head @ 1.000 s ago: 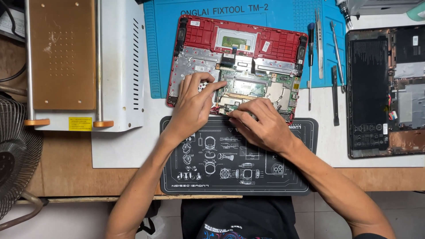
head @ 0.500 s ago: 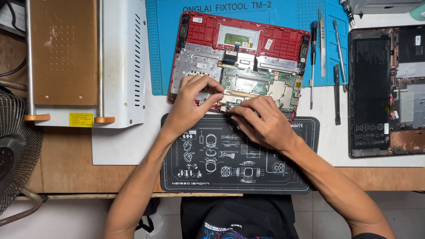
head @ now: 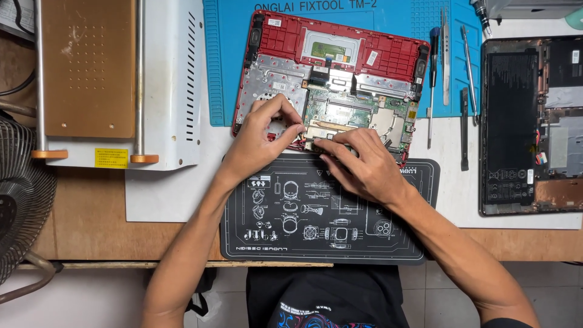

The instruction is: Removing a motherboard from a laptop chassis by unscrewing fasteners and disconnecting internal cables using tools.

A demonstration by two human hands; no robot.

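Note:
An opened red laptop base [head: 340, 45] lies upside down on a blue work mat, its green circuit board [head: 340, 112] and metal shielding exposed. My left hand [head: 261, 140] rests on the base's near left part, thumb and fingers pinched around a small part at the board's front edge. My right hand [head: 364, 164] meets it from the right, its fingertips pressed on the same spot by the copper heat pipe [head: 331, 126]. What sits between the fingertips is too small to tell.
A black printed mat [head: 316, 231] lies under my wrists. A white heating machine with a brown plate [head: 85, 67] stands at left, a fan [head: 18, 206] beyond it. Screwdrivers and tweezers [head: 446, 54] lie right of the laptop. Another opened dark laptop [head: 528, 121] is far right.
Both hands stay at the board's front edge. The left fingers have curled in slightly toward the right fingertips; the view has shifted a little.

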